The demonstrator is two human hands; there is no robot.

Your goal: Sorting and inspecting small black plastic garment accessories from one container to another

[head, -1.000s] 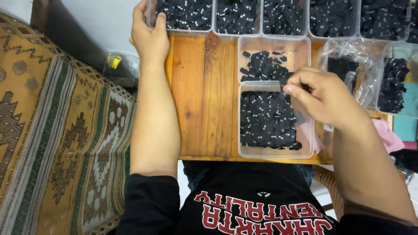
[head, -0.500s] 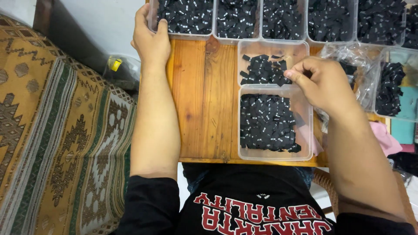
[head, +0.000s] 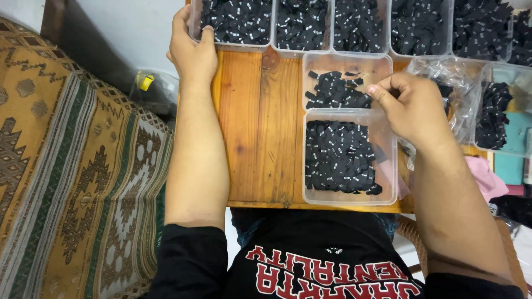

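My left hand (head: 192, 51) grips the near left corner of a clear plastic tub (head: 195, 29) full of small black labels, at the far left of the wooden board (head: 257, 127). My right hand (head: 413, 105) hovers over the far clear tub (head: 367, 65), which is partly filled with black labels; its fingertips are pinched together, and I cannot tell whether a label sits between them. Just in front lies a second clear tub (head: 382, 147) packed with black labels (head: 338, 158).
A row of several more clear tubs of black labels (head: 360, 25) lines the far edge. A crumpled clear plastic bag (head: 457, 97) and another tub (head: 499, 113) sit at the right. A patterned rug (head: 72, 182) covers the floor at the left.
My right hand has moved from over the near tub up and away to the far tub. My left hand stays on the far left tub.
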